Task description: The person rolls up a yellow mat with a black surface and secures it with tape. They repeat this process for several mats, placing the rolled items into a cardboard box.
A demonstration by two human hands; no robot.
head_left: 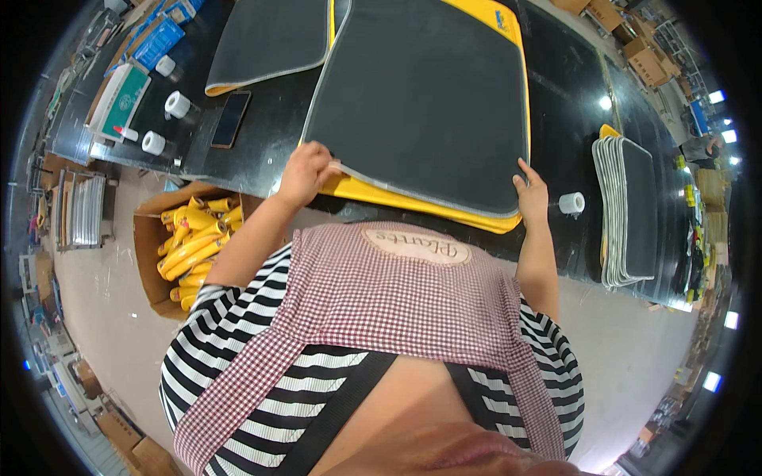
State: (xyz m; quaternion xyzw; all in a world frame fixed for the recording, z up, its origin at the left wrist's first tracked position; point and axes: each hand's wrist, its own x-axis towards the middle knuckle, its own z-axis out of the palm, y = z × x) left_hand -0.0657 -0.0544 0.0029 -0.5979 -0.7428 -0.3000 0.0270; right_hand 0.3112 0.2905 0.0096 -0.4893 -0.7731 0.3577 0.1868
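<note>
Panels (631, 206) stacked at right look done; the yellow-backed dark gray panel (421, 103) seems unfinished, left hand (305, 176) pinching its near edge, right hand (533, 195) at its right edge, grip unclear.

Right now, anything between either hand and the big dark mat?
Nothing visible. The left hand is at the near-left corner of the big dark mat, the right hand at its right edge. A white roll sits right of the right hand, not between.
</note>
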